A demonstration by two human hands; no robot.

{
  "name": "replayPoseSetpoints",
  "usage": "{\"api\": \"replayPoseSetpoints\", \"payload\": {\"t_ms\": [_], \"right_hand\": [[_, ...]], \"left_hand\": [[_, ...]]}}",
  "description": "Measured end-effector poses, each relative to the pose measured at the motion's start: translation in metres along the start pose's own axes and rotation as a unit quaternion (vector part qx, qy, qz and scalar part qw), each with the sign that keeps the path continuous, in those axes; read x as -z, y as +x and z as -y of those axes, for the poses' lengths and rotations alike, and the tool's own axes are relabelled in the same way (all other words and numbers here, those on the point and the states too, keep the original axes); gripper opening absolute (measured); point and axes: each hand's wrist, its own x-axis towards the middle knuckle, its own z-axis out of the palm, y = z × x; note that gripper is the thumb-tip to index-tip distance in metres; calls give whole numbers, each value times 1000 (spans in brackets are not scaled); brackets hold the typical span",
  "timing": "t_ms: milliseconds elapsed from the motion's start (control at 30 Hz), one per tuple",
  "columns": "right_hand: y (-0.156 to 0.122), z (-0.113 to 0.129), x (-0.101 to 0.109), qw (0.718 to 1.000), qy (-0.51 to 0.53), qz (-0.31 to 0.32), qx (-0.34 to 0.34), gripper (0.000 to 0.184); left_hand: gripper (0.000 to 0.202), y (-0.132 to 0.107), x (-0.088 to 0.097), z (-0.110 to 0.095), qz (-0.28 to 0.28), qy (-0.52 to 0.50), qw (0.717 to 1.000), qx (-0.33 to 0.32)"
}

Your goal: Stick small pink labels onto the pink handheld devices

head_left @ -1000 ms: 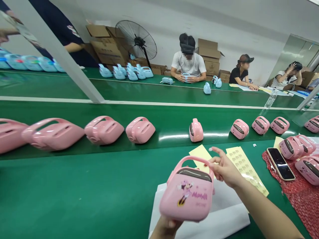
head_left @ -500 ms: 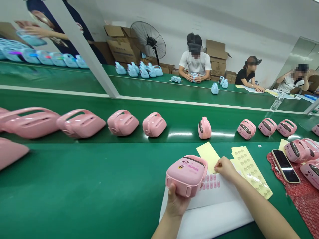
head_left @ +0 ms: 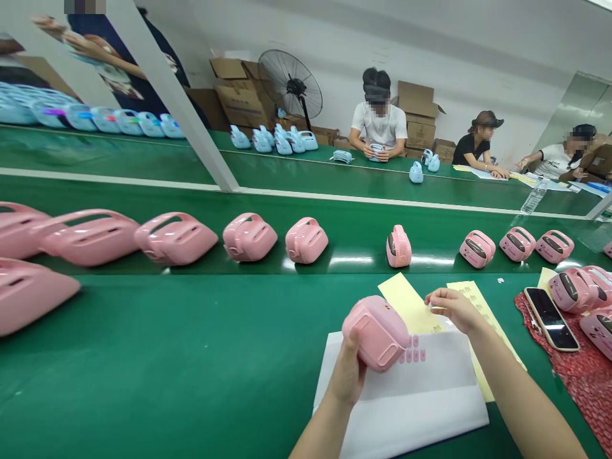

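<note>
My left hand (head_left: 351, 373) grips a pink plastic case (head_left: 377, 331), tilted so that its rounded side with a molded tab faces me. Only part of its printed face shows. My right hand (head_left: 454, 307) is above the yellow sticker sheets, to the right of the case, with thumb and fingertips drawn together. Whether a small sticker is between them is too fine to tell. Below the hands lies a white sheet (head_left: 406, 408) with small pink stickers (head_left: 412, 354). One yellow sheet (head_left: 404, 296) lies behind it, another yellow sticker sheet (head_left: 484, 376) under my right forearm.
Pink cases (head_left: 306, 241) stand in a row along the raised green ledge. A phone (head_left: 551, 319) lies on red bubble wrap (head_left: 586, 389) at right, beside more pink cases (head_left: 574, 292). Across the bench, several people sit or stand near blue cases (head_left: 296, 141) and a fan (head_left: 294, 86).
My left hand has turned the case, so its printed top faces away and its side shows. My right hand has lifted off the yellow sheet and moved slightly up and right.
</note>
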Motion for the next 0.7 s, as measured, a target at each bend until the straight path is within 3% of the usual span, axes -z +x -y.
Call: {"api": "replayPoseSetpoints", "payload": {"t_ms": [100, 233, 367, 700], "right_hand": [[-22, 30, -11, 998, 30, 33, 55, 29], [-43, 53, -40, 990, -39, 65, 118, 14], [-43, 58, -56, 987, -108, 50, 106, 6], [-38, 55, -61, 985, -144, 12, 90, 9]], "left_hand": [[81, -5, -13, -9, 20, 87, 996, -19], [86, -9, -26, -14, 28, 166, 985, -32], [87, -11, -32, -15, 33, 196, 980, -26], [98, -13, -36, -18, 29, 199, 980, -1]]}}
